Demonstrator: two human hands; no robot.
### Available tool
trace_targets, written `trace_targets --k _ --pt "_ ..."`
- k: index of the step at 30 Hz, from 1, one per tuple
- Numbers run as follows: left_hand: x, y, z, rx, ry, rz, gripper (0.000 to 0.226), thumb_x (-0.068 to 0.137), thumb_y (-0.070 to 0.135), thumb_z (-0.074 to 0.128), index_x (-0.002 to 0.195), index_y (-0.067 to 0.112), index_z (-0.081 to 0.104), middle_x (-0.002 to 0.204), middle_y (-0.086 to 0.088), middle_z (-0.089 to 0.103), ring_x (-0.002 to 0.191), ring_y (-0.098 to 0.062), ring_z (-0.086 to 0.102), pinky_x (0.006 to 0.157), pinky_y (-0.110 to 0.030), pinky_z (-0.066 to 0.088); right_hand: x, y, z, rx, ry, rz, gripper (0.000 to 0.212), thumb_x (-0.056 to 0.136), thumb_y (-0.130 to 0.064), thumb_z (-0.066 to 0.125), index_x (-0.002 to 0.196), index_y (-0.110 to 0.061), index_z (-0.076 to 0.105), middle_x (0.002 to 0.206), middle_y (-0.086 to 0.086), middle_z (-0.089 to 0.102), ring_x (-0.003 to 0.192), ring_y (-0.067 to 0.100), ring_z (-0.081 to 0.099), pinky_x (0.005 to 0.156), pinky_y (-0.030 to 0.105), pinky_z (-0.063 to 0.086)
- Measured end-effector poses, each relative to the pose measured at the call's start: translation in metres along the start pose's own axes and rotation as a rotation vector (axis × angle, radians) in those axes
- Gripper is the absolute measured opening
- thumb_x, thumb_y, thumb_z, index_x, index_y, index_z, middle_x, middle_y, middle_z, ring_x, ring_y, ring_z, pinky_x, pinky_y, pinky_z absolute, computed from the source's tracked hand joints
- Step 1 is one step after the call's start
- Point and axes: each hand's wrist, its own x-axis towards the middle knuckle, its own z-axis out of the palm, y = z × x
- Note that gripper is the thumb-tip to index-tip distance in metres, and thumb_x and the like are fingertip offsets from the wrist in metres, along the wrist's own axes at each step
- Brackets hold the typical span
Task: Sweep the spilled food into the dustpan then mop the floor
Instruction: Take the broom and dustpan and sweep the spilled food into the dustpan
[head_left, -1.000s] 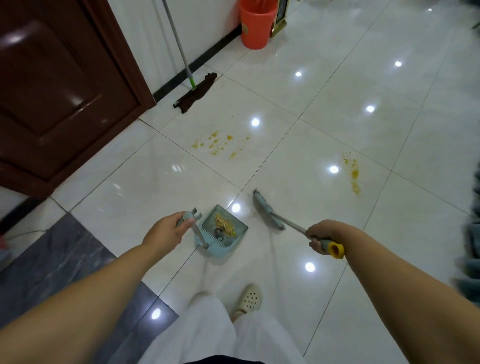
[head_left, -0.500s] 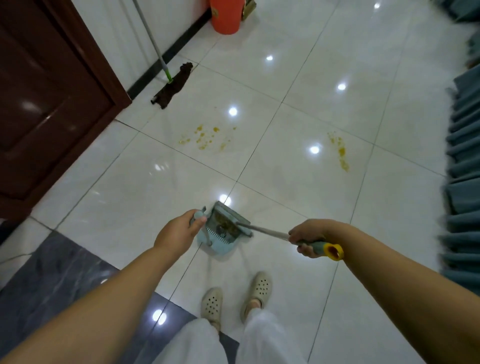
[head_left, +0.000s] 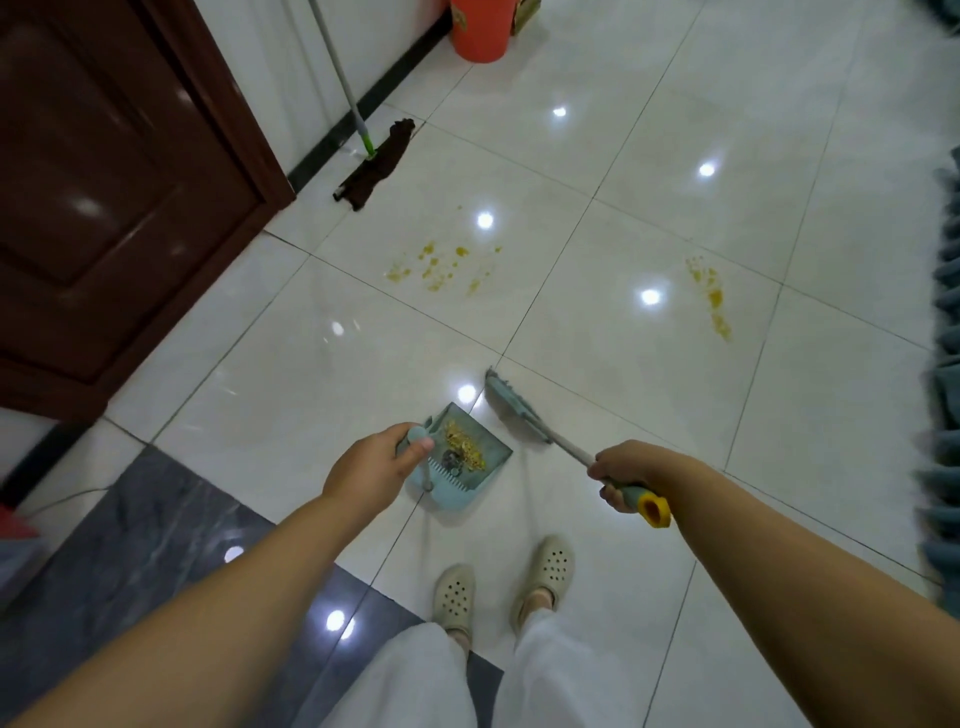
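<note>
My left hand (head_left: 371, 465) grips the top of the handle of a pale blue dustpan (head_left: 485, 457), which sits on the white floor tiles with yellow food scraps (head_left: 465, 447) inside. My right hand (head_left: 626, 470) holds the broom (head_left: 514, 405) by its grey handle, near the yellow end cap. The broom head rests just right of the dustpan's mouth. Yellow smears (head_left: 441, 265) stain the tile ahead, and a second streak (head_left: 711, 301) lies to the right. A mop (head_left: 376, 163) with a dark cloth head leans on the wall.
A dark brown door (head_left: 104, 197) stands at the left. An orange bucket (head_left: 478, 31) sits by the far wall. Grey-blue curtain folds (head_left: 945, 364) line the right edge. My feet in pale clogs (head_left: 504, 577) stand behind the dustpan, beside a dark grey floor strip (head_left: 130, 545).
The broom head has swung out of the dustpan to its right, and the food inside shows again. My left hand stays on the dustpan handle.
</note>
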Motion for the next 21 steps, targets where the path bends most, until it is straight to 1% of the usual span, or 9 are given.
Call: trace_targets --k 3,5,7,9,14,18,21 --pt "0.000 -0.005 -0.003 0.030 -0.012 -0.001 0.034 0.091 0.057 0.041 0.111 0.035 0.059 0.063 0.017 0.052 0.059 -0.002 0.050 0.048 -0.023 0.034 -0.007 0.005 0.008 0.023 -0.090 0.030 0.020 0.094 -0.010 0.053 0.109 0.003 0.049 0.065 0.014 0.050 0.033 0.014 0.047 0.037 0.017 0.042" --pt "0.000 -0.007 -0.004 0.031 -0.020 -0.005 0.034 0.092 0.056 0.041 0.111 0.034 0.058 0.063 0.016 0.053 0.059 -0.002 0.050 0.047 -0.023 0.033 -0.014 0.008 0.004 0.024 -0.133 0.033 0.026 0.093 -0.010 0.053 0.116 0.003 0.049 0.062 0.012 0.050 0.035 0.013 0.045 0.036 0.017 0.042" --pt "-0.001 -0.009 -0.006 0.018 -0.026 -0.009 0.033 0.092 0.055 0.041 0.109 0.034 0.059 0.061 0.015 0.052 0.057 -0.002 0.049 0.047 -0.023 0.031 -0.023 0.011 0.000 0.015 -0.134 0.031 0.032 0.092 -0.010 0.052 0.123 -0.001 0.049 0.061 0.011 0.050 0.035 0.012 0.043 0.036 0.016 0.041" --pt "-0.003 -0.011 -0.007 -0.003 -0.032 -0.008 0.031 0.092 0.055 0.041 0.108 0.034 0.059 0.061 0.016 0.052 0.056 -0.002 0.049 0.047 -0.023 0.031 -0.030 0.013 0.000 0.018 -0.126 0.027 0.033 0.093 -0.010 0.050 0.125 -0.001 0.048 0.062 0.010 0.049 0.034 0.011 0.042 0.035 0.015 0.040" --pt "-0.013 -0.018 -0.014 -0.013 -0.030 -0.009 0.027 0.092 0.054 0.044 0.106 0.038 0.060 0.061 0.016 0.054 0.056 -0.003 0.050 0.048 -0.025 0.035 -0.027 0.010 0.002 0.008 -0.087 -0.005 0.026 0.096 -0.009 0.048 0.121 -0.004 0.048 0.064 0.011 0.047 0.031 0.011 0.041 0.034 0.015 0.039" --pt "-0.020 -0.029 -0.023 -0.033 -0.021 -0.013 0.026 0.092 0.054 0.044 0.105 0.038 0.061 0.062 0.015 0.054 0.055 -0.003 0.049 0.049 -0.024 0.035 -0.012 0.005 0.006 -0.041 -0.045 -0.018 0.031 0.096 -0.011 0.050 0.124 0.000 0.047 0.065 0.012 0.049 0.035 0.013 0.043 0.036 0.017 0.040" --pt "-0.025 -0.036 -0.027 -0.028 -0.041 -0.018 0.025 0.092 0.054 0.044 0.104 0.039 0.060 0.065 0.016 0.056 0.056 -0.003 0.049 0.050 -0.024 0.037 -0.007 0.002 0.017 -0.019 -0.083 -0.016 0.033 0.095 -0.011 0.051 0.125 0.000 0.046 0.066 0.012 0.050 0.038 0.013 0.044 0.037 0.018 0.042"
